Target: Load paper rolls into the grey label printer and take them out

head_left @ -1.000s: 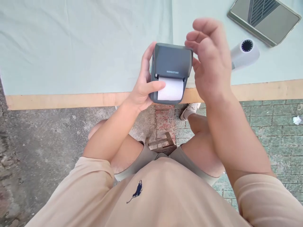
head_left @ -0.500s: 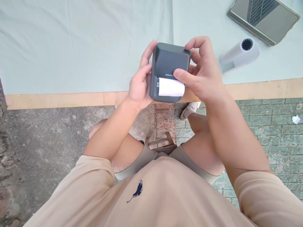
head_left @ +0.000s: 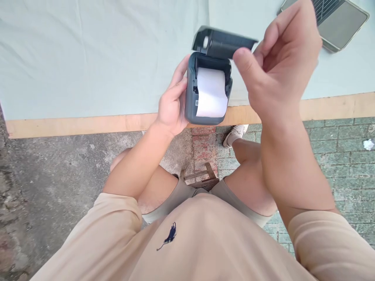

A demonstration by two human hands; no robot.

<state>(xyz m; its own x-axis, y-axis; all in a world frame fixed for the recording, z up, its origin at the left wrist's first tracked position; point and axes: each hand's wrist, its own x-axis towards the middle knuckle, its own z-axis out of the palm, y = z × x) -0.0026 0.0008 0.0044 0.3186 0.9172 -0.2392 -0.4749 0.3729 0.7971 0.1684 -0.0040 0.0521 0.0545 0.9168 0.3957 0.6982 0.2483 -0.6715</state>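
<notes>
A small dark grey label printer (head_left: 191,103) is held over the near edge of the table. My left hand (head_left: 172,103) grips its left side. The printer's lid (head_left: 221,43) is swung up and open, showing a white paper roll (head_left: 211,93) inside with its end hanging over the front. My right hand (head_left: 281,58) is raised at the right of the lid, with thumb and fingers pinching the lid's free edge.
The table (head_left: 73,123) has a pale green cloth (head_left: 88,54) and a bare wooden front edge. A laptop (head_left: 341,17) lies at the far right. Below are my knees, a wooden stool (head_left: 202,177) and paved ground.
The printer's lid was shut and is now lifted open by my right hand, which rose up and to the right. The paper roll is exposed. My left hand keeps its hold.
</notes>
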